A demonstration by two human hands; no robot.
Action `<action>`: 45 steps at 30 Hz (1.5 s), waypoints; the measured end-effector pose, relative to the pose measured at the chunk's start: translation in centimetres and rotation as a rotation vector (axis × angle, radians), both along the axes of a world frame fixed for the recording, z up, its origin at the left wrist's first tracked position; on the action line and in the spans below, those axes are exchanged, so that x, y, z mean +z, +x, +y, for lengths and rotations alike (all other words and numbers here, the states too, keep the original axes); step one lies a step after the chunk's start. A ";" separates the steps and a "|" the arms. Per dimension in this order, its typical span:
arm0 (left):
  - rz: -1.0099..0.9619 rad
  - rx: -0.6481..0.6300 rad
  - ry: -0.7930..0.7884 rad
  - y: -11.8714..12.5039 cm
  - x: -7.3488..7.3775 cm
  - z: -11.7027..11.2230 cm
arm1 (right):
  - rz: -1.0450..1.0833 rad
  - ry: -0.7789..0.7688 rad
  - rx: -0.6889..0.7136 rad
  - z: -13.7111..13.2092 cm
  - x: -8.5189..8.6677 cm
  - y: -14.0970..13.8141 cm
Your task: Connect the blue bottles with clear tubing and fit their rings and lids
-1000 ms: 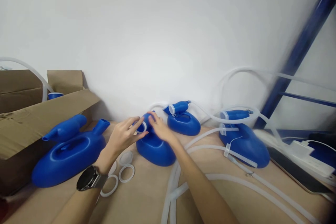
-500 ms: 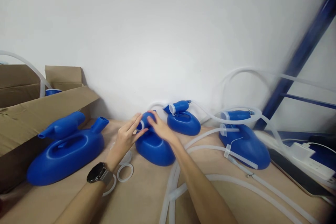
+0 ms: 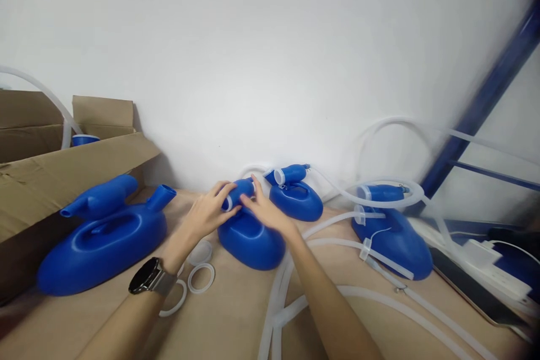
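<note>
A blue plastic vessel (image 3: 250, 239) with a short spout lies on the tan table (image 3: 228, 320) in front of me. My left hand (image 3: 208, 214), a watch on its wrist, has its fingertips pinched on a whitish ring at the spout's mouth (image 3: 230, 202). My right hand (image 3: 265, 211) rests on the spout from the right, fingers curled round it. Whether the ring sits on the spout or is only held against it is unclear.
A larger blue vessel (image 3: 101, 236) lies at the left beside an open cardboard box (image 3: 46, 180). Two more blue vessels (image 3: 295, 199) (image 3: 392, 233) with clear hoses (image 3: 337, 292) lie right. White rings (image 3: 201, 277) sit near my left wrist. A blue metal frame (image 3: 476, 118) rises at right.
My left hand has moved from spread fingers beside the spout to a pinch on the ring at its mouth. My right hand slid down over the spout. The view shifted slightly.
</note>
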State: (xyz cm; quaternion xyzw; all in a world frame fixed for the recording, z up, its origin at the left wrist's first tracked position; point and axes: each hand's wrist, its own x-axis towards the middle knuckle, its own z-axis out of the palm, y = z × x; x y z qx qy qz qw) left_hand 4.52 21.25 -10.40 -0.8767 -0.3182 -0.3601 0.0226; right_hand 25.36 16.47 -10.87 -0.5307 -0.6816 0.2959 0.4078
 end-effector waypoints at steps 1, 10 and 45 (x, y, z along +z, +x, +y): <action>-0.004 0.000 -0.010 -0.1 0.1 0.0 | -0.047 -0.016 0.023 -0.3 0.1 0.3; -0.290 -0.087 0.154 -0.5 4.3 -2.7 | -0.307 0.260 -0.181 -4.6 6.6 -0.2; 0.329 -0.568 -0.438 4.0 2.8 -9.5 | -0.105 0.025 -0.337 -24.8 -0.8 10.9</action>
